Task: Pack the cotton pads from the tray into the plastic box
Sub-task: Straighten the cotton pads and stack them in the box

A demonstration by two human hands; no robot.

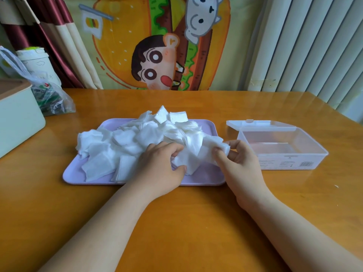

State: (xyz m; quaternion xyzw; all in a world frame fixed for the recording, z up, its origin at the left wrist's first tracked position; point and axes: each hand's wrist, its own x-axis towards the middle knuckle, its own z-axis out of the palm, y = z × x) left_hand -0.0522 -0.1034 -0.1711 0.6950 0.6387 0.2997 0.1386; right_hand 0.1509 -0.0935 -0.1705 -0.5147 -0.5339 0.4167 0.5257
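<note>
Head view, looking forward and down over both forearms. A loose heap of white square cotton pads (125, 146) covers most of a lilac tray (204, 176), spilling slightly over its left and far edges; the near right corner of the tray is bare. The tray lies with its long side running left to right on a glossy wooden table (176, 222).

The left hand (163, 165) rests on the near middle of the heap, its fingers curled into the pads and its thumb closed against a bunched clump. The right hand (239, 161) sits at the right end of the heap, just past the tray's right edge, with thumb and curled fingers pinching the outer end of the same gathered bunch. Both hands thus hold pads; neither is flat or spread.

The clear plastic box (282, 154) stands to the right of the tray, near it but apart. Its long axis also runs left to right, and its lid (261, 124) is thrown back on the far side, so the opening faces up. It appears to hold no pads, so packing is judged to be at its start.

Key relation: the box lies directly rightward of the hands and the right hand is much the nearer, so a short sideways carry to the right would likely bring the bunch over the opening.

Periphery: a pale green container (17, 116) and a clear plastic bag (51, 99) at far left, and a cartoon hanging (157, 46) behind the table.
</note>
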